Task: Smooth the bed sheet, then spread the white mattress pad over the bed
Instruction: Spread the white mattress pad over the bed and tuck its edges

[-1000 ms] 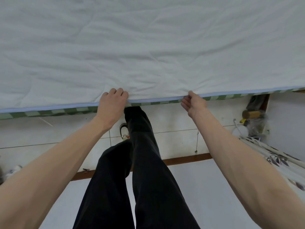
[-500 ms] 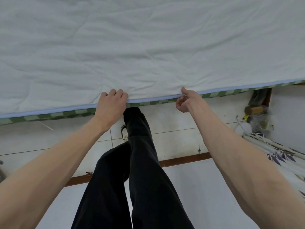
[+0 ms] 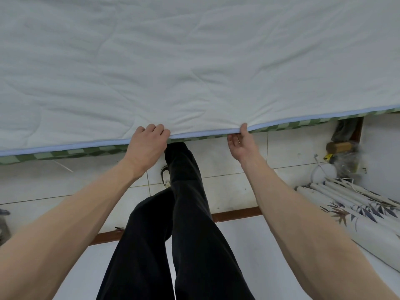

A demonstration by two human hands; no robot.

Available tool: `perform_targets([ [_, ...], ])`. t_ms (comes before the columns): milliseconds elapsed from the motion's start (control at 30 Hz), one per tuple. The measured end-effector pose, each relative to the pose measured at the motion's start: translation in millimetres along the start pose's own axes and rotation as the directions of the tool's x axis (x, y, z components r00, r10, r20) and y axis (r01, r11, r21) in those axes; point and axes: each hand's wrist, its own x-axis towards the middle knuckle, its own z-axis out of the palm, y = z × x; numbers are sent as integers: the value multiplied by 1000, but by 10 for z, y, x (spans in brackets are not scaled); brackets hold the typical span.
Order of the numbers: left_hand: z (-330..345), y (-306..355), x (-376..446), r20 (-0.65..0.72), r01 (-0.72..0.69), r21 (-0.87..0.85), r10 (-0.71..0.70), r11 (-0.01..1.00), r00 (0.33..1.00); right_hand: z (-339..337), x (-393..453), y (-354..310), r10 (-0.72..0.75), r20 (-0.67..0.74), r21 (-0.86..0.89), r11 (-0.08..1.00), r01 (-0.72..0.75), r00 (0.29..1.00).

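The white quilted mattress pad (image 3: 194,61) covers the bed across the whole upper view, with a pale blue trim along its near edge. Under that edge shows the green checked bed sheet (image 3: 71,153). My left hand (image 3: 146,145) grips the pad's near edge, fingers curled over the top. My right hand (image 3: 242,142) pinches the same edge further right, thumb on top and fingers underneath. Soft wrinkles fan out from both grips.
My legs in black trousers (image 3: 186,213) stand on white floor tiles beside the bed. A brown floor strip (image 3: 236,213) runs across. At the right lie a bamboo-print cloth (image 3: 355,213), a white round object with cord (image 3: 324,173) and a wooden block (image 3: 339,147).
My right hand turned from a closed grip to a thumb-on-top pinch and shifted slightly along the pad's edge. The left hand kept its hold. The view drifted a little.
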Motion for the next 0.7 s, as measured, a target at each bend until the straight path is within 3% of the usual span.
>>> perform_targets([
  [233,-36,56,117,14,33,9,-33,999,999,-79,3,-138,-35,60,3,999,35,998],
  [367,-22,284,316,-25,-17,41,18,999,1000,-99,74,-379,-71,-47,54,996,73,996],
  [467,54,400,338,-41,-57,24,58,998,998,-142,138,-445,-66,-164,-51,997,58,984],
  [600,146,403,252,-50,-51,13,52,999,997,-105,127,-469,3,-179,-33,999,-9,984],
  [700,119,461,382,-105,-60,-10,59,998,993,-94,140,-605,-25,-188,50,998,35,982],
])
